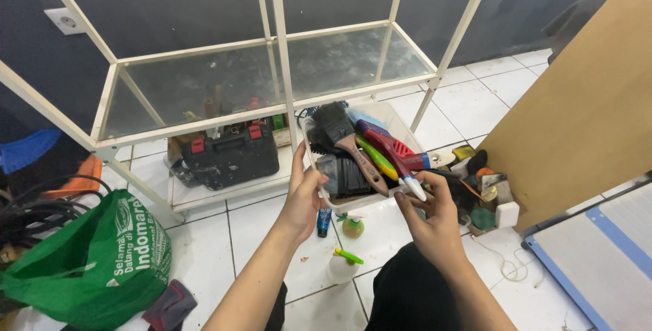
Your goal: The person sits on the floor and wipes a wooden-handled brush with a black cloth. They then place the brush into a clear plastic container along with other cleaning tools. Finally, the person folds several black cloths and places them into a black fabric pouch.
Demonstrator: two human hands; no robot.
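Observation:
I hold a clear plastic tub [401,126] in front of me with both hands. My left hand [303,194] grips its left rim; my right hand [433,217] grips its near right corner. The tub is packed with tools: a wide paintbrush [348,142] with a wooden handle, a red-handled tool [388,145], a yellow-green handle [375,156] and several dark items. The tub sits just in front of the lower glass shelf [339,63] of a white metal-framed rack [284,73].
A black tool case [229,156] with red latches lies under the rack. A green shopping bag [102,263] and black cables [27,219] lie at left. Small bottles [343,263] stand on the white tiled floor. A brown board [584,114] leans at right, with clutter [485,192] at its foot.

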